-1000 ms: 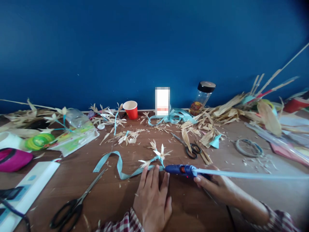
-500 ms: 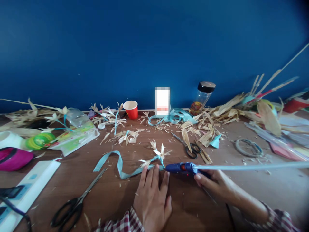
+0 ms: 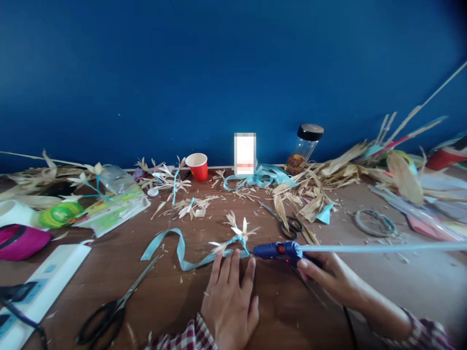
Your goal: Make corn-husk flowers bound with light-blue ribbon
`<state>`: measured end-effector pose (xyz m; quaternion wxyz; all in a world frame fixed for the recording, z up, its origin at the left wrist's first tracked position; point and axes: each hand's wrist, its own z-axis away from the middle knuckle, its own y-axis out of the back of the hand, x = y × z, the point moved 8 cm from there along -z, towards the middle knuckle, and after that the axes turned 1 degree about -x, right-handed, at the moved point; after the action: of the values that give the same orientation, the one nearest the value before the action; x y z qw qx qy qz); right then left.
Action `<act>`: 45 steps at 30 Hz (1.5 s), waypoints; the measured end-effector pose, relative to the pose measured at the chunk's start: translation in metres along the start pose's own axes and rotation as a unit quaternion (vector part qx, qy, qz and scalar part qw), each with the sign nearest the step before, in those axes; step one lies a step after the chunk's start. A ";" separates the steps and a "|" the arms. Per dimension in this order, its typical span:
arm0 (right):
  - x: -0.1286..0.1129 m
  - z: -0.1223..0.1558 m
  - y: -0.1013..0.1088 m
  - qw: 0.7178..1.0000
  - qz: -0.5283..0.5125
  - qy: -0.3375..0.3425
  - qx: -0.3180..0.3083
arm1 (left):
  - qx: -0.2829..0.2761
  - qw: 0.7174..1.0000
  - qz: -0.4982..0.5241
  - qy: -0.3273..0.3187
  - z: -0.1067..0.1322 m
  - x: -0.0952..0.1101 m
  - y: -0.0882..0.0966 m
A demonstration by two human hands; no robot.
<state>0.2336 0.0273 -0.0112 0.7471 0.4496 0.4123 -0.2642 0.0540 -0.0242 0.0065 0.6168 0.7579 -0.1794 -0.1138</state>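
My left hand (image 3: 229, 296) lies flat on the brown table, fingers stretched out, its fingertips pressing on a light blue ribbon (image 3: 193, 265). The ribbon curls away to the left across the wood. Just beyond the fingertips, pale corn-husk flowers (image 3: 244, 228) sit on a stem wound with the same blue. My right hand (image 3: 328, 274) is wrapped round the handle of a blue hot glue gun (image 3: 275, 250) with a red light showing. A long translucent glue stick (image 3: 375, 248) runs out of its back. The nozzle points left, close to the ribbon's end by my left fingers; whether it touches is unclear.
Black-handled scissors (image 3: 120, 304) lie at left near a white power strip (image 3: 54, 277); another pair of scissors (image 3: 292, 226) lies right of the flowers. Along the wall stand a red paper cup (image 3: 199, 171) and a tilted jar (image 3: 302, 150), among husk scraps (image 3: 346, 163).
The glue gun and my right hand have shifted slightly to the right, so the nozzle sits a little farther from my left fingers. My left hand stays in place.
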 end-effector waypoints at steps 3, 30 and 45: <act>0.001 -0.002 -0.003 1.000 -0.002 -0.001 -0.009 | 0.016 1.000 -0.009 -0.003 -0.001 0.001 0.003; -0.008 -0.002 -0.004 1.000 -0.017 0.017 -0.005 | 0.007 1.000 -0.012 -0.009 -0.001 0.001 0.002; 0.002 0.047 0.108 0.898 0.311 0.007 0.311 | 0.071 0.992 -0.055 -0.085 0.002 -0.002 -0.009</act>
<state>0.3357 0.0348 0.0480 0.6105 0.7661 0.1537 -0.1296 0.0526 -0.0235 -0.0028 0.5363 0.7962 -0.1972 -0.1986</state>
